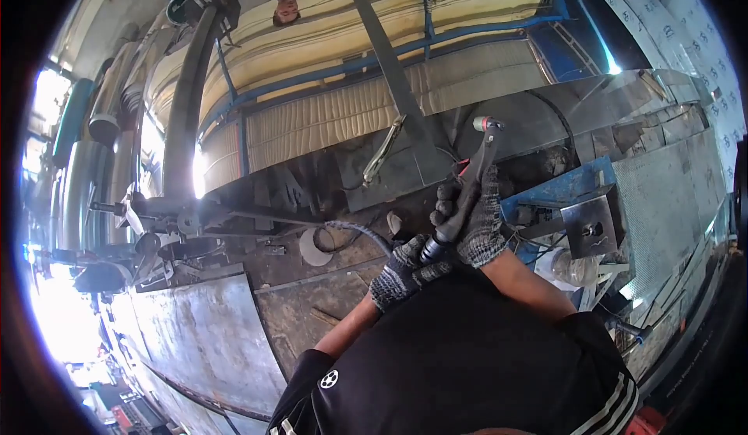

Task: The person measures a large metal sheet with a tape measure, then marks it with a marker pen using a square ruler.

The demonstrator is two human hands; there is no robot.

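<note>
A dark torch [470,193] with a reddish-white tip is held in front of my body, its head pointing up and away. My left hand [405,273], in a grey knitted glove, is closed round the torch's lower end, where a cable [362,228] runs off to the left. Higher on the handle, my right hand [485,225], gloved the same way, wraps round the grip. Beyond the torch lies a large shiny metal sheet [343,139] that mirrors the ceiling and a person. An electrode-holder-like clamp [384,151] rests on it, left of the torch head.
To the right stand a blue frame [557,178], a metal box [594,226] and a clear plastic container [567,267]. A patterned metal plate [662,193] lies farther right. A round white ring [315,246] is left of my hands, with metal sheets [206,334] at lower left.
</note>
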